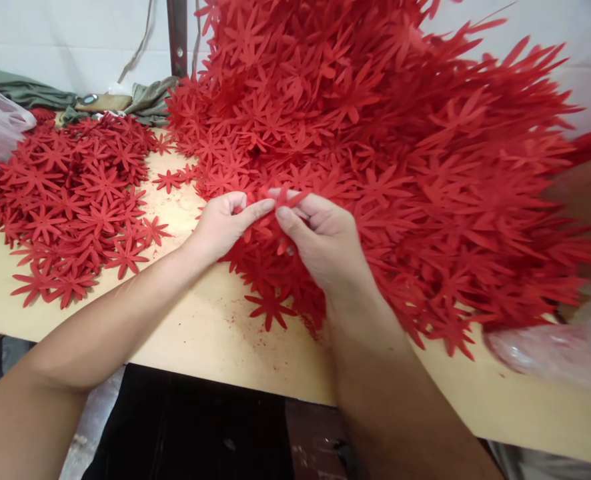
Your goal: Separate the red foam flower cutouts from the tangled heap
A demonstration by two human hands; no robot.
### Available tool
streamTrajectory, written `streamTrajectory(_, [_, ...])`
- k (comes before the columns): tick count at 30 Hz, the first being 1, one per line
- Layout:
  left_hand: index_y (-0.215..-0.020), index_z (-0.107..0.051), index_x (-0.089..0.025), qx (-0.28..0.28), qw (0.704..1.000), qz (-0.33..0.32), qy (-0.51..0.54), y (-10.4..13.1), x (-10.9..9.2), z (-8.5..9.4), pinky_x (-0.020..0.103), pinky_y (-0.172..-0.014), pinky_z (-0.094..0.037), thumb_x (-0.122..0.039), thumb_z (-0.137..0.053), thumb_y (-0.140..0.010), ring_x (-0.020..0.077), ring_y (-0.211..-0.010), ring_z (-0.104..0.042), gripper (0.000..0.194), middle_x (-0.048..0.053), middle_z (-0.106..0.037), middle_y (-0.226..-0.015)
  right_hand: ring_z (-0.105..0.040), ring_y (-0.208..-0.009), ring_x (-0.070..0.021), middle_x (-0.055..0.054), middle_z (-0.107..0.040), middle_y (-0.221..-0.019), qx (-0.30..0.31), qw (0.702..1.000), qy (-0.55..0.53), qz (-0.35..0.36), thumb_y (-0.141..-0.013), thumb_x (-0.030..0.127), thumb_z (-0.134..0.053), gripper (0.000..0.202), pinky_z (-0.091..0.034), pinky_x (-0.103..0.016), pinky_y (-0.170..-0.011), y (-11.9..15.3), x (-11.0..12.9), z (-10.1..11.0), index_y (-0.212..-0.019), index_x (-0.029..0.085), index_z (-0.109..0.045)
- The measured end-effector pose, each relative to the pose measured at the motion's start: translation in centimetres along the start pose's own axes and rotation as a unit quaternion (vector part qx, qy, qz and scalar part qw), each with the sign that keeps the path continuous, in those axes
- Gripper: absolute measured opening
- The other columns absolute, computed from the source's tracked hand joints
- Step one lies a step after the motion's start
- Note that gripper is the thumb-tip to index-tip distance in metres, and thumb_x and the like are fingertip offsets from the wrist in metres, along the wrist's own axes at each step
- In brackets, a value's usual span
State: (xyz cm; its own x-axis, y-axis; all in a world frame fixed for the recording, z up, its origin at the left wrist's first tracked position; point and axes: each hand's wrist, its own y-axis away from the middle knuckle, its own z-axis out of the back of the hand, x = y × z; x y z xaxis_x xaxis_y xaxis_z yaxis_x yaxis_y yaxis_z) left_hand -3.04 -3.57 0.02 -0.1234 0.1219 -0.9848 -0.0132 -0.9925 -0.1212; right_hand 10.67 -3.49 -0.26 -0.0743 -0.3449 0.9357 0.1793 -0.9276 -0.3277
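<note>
Both of my hands meet in front of a large heap of red fabric flower cutouts (375,153). Between thumb and fingers, my right hand (320,230) pinches a red flower cutout (285,200) with narrow petals. Close beside it, my left hand (225,220) is closed in a pinch, its thumb pointing at the same cutout. Red material shows at the left fingertips, though the exact grip is partly hidden. A smaller pile of similar red cutouts (85,187) lies to the left on the pale table (195,333).
Clear plastic bags lie at the far left (0,127) and at the right edge (550,347). Grey-green cloth (150,97) rests along the tiled wall (85,40), near a dark metal post (178,40). Single cutouts and red bits are scattered between the piles.
</note>
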Motion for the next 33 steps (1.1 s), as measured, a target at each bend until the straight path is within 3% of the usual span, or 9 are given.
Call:
streamTrajectory(4, [-0.051, -0.031, -0.017, 0.007, 0.999, 0.02, 0.045, 0.1, -0.5, -0.1, 0.022, -0.048, -0.024, -0.041, -0.067, -0.074, 0.0029, -0.046, -0.027, 0.049, -0.008, -0.03, -0.048, -0.041, -0.05, -0.0059, 0.006, -0.046, -0.059, -0.022, 0.999, -0.037, -0.025, -0.07, 0.037, -0.069, 0.024, -0.038, -0.022, -0.047, -0.2, -0.9, -0.1, -0.068, 0.021, -0.052])
streamTrajectory(10, [-0.063, -0.05, -0.015, 0.019, 0.997, 0.047, 0.05, 0.2, -0.6, 0.0, 0.02, -0.047, -0.024, -0.019, -0.06, -0.081, 0.0027, -0.045, -0.03, 0.021, -0.007, -0.041, -0.051, -0.04, -0.05, -0.0066, 0.005, -0.045, -0.062, -0.132, 0.991, 0.024, 0.023, -0.075, 0.025, -0.063, 0.015, -0.039, -0.024, -0.051, -0.8, -1.8, 1.3, -0.07, 0.022, -0.049])
streamTrajectory(13, [-0.063, -0.051, -0.014, 0.026, 0.999, 0.033, 0.023, 0.2, -0.5, 0.0, 0.02, -0.047, -0.024, -0.017, -0.061, -0.08, 0.0028, -0.047, -0.031, 0.02, -0.007, -0.04, -0.052, -0.046, -0.057, -0.009, 0.003, -0.049, -0.066, -0.186, 0.976, 0.096, 0.062, -0.076, 0.026, -0.061, 0.015, -0.042, -0.027, -0.058, -1.0, -2.0, 1.4, -0.071, 0.022, -0.049])
streamTrajectory(19, [-0.06, -0.046, -0.014, 0.005, 1.0, 0.011, 0.007, 0.2, -0.5, 0.0, 0.018, -0.046, -0.024, -0.017, -0.06, -0.081, 0.0018, -0.046, -0.03, 0.026, -0.008, -0.038, -0.05, -0.05, -0.062, -0.0124, 0.001, -0.051, -0.068, -0.2, 0.967, 0.144, 0.071, -0.078, 0.035, -0.056, 0.016, -0.047, -0.034, -0.068, -0.9, -1.9, 1.6, -0.073, 0.021, -0.049])
streamTrajectory(23, [-0.058, -0.043, -0.015, -0.011, 1.0, 0.01, 0.018, 0.0, -0.6, 0.1, 0.017, -0.046, -0.026, -0.014, -0.058, -0.082, 0.0016, -0.043, -0.032, 0.028, -0.008, -0.04, -0.046, -0.059, -0.091, -0.0208, -0.006, -0.058, -0.093, -0.241, 0.947, 0.194, 0.081, -0.078, 0.035, -0.058, 0.018, -0.047, -0.044, -0.086, -1.0, -1.7, 2.9, -0.087, 0.02, -0.059])
streamTrajectory(25, [-0.059, -0.044, -0.015, -0.015, 0.999, 0.016, 0.033, 0.0, -0.6, 0.2, 0.017, -0.046, -0.027, -0.013, -0.058, -0.082, 0.0015, -0.042, -0.034, 0.026, -0.008, -0.042, -0.046, -0.051, -0.116, -0.026, -0.009, -0.055, -0.115, -0.234, 0.937, 0.235, 0.113, -0.077, 0.036, -0.061, 0.025, -0.041, -0.049, -0.098, -0.8, -1.3, 3.2, -0.099, 0.023, -0.061])
streamTrajectory(27, [-0.06, -0.046, -0.015, -0.009, 0.999, 0.013, 0.042, 0.1, -0.7, 0.1, 0.017, -0.047, -0.028, -0.013, -0.059, -0.081, 0.0014, -0.043, -0.034, 0.025, -0.008, -0.041, -0.047, -0.046, -0.125, -0.0263, -0.008, -0.054, -0.122, -0.19, 0.94, 0.244, 0.143, -0.08, 0.039, -0.058, 0.027, -0.036, -0.05, -0.105, -0.5, -0.8, 2.9, -0.104, 0.026, -0.061])
streamTrajectory(30, [-0.062, -0.047, -0.015, 0.023, 0.999, -0.01, 0.048, 0.2, -0.6, 0.0, 0.018, -0.047, -0.029, -0.016, -0.059, -0.082, 0.0019, -0.044, -0.035, 0.023, -0.008, -0.041, -0.049, -0.056, -0.11, -0.0232, -0.007, -0.063, -0.105, -0.098, 0.962, 0.209, 0.148, -0.084, 0.042, -0.053, 0.025, -0.042, -0.047, -0.097, -0.1, -0.4, 1.7, -0.097, 0.023, -0.063])
streamTrajectory(33, [-0.062, -0.046, -0.016, 0.044, 0.998, -0.033, 0.04, 0.2, -0.2, 0.0, 0.019, -0.047, -0.028, -0.022, -0.062, -0.081, 0.0024, -0.045, -0.034, 0.026, -0.008, -0.04, -0.05, -0.06, -0.076, -0.0165, -0.002, -0.062, -0.076, -0.078, 0.972, 0.188, 0.119, -0.08, 0.04, -0.059, 0.019, -0.049, -0.037, -0.074, 0.0, -0.6, 0.9, -0.08, 0.021, -0.061])
